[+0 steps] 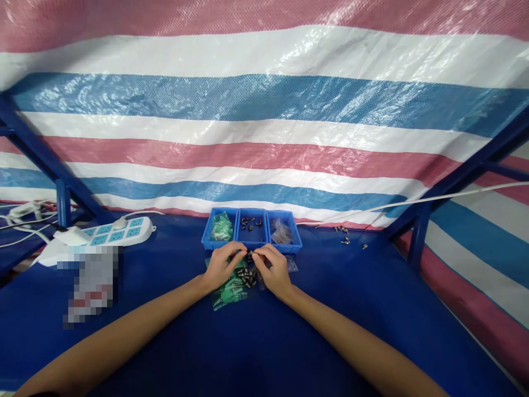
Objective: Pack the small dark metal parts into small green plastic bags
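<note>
Head view shows a pile of small dark screws (247, 277) on the blue table (231, 353), just below and between two bare hands. By the left hand (225, 266) and the right hand (273, 270), thumbs and forefingers are brought close together and pointed toward each other above the pile. A small dark piece (249, 256) can be seen between the fingertips, but it is too small to be made out, and it cannot be told which hand grips it or whether each pinch is fully closed. To the left of the pile, a green bag (228, 296) is laid on the table, partly covered by the left hand. On the other side, a clear bag (292, 264) is partly hidden behind the right hand. Just beyond the hands, three blue bins are set side by side: green packets (222, 227) are held in the left bin (204, 238), a few dark screws are scattered in the middle bin (253, 236), and clear packets (281, 231) are held in the right bin (299, 241). Farther right, some loose small metal parts (345, 241) are strewn near a white cable (413, 199). Well to the left, a white power strip (124, 231) is laid, with a plug (119, 223) fitted in it; an object (95, 286) before it is blurred into blocks. Behind everything, a striped sheet (248, 154) is hung between blue posts (442, 190).
</note>
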The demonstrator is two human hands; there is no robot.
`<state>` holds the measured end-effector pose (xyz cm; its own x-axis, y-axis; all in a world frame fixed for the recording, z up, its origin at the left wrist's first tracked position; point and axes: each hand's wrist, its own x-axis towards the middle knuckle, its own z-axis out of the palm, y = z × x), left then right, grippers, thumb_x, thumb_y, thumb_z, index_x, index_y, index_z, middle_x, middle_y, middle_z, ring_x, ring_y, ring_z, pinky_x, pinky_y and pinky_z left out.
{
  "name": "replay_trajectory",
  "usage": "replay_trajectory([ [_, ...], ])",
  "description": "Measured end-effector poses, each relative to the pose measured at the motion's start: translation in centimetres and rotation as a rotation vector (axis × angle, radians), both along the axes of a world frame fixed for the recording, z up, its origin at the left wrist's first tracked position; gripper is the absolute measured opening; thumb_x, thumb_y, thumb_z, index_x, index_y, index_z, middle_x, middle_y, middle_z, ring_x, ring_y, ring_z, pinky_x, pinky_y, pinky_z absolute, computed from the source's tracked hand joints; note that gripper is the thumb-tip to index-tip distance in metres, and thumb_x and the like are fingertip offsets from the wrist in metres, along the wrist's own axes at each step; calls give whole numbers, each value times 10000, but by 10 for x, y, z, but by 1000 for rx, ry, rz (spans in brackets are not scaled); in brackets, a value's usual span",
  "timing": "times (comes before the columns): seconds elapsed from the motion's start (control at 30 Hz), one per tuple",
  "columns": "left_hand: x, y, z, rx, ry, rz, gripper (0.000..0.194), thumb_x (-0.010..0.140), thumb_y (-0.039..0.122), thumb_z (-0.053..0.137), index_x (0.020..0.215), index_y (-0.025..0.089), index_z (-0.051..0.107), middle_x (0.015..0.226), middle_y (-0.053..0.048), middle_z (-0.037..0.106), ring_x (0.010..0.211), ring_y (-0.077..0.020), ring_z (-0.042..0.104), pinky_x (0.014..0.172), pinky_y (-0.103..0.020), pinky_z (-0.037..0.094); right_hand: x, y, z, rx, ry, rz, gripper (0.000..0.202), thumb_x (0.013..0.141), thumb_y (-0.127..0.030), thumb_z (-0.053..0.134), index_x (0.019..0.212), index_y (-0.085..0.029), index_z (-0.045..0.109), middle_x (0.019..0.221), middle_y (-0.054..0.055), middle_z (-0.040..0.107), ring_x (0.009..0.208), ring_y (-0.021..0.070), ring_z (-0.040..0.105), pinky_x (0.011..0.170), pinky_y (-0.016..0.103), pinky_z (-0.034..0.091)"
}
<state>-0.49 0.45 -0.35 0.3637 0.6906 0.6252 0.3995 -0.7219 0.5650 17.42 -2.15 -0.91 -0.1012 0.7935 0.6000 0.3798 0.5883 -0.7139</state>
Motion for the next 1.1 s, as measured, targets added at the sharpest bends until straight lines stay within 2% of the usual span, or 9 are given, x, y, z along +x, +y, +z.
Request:
replay_trajectory([
  [0.2,3,-1,5,70,18,-25,193,900,285,540,1026,176,636,923,-64,655,541,-74,511,575,-219,486,2,-1,5,-9,-29,-6,255,933,-324,458,796,-185,621,704,23,540,655,148,509,632,271,418],
  [0.6,1,1,2,71,46,-44,198,881,317,575,1004,189,663,981,-67,647,543,-65,519,565,-216,486,1,-1,5,-12,-55,28,295,954,-321,421,782,-190,621,711,26,543,705,160,538,679,279,432],
  [0.9,1,-2,6,28,-2,-15,170,874,282,573,990,173,633,967,-64,659,522,-61,524,550,-211,491,0,-2,6,-48,-90,15,324,955,-313,420,709,-184,588,677,12,514,675,150,530,657,269,406],
  [1.1,1,-2,4,-50,-63,27,177,879,245,558,1028,181,628,926,-33,701,524,-62,550,549,-189,490,1,-1,5,-61,-69,9,303,951,-302,429,739,-177,605,693,18,533,669,147,523,640,269,397],
])
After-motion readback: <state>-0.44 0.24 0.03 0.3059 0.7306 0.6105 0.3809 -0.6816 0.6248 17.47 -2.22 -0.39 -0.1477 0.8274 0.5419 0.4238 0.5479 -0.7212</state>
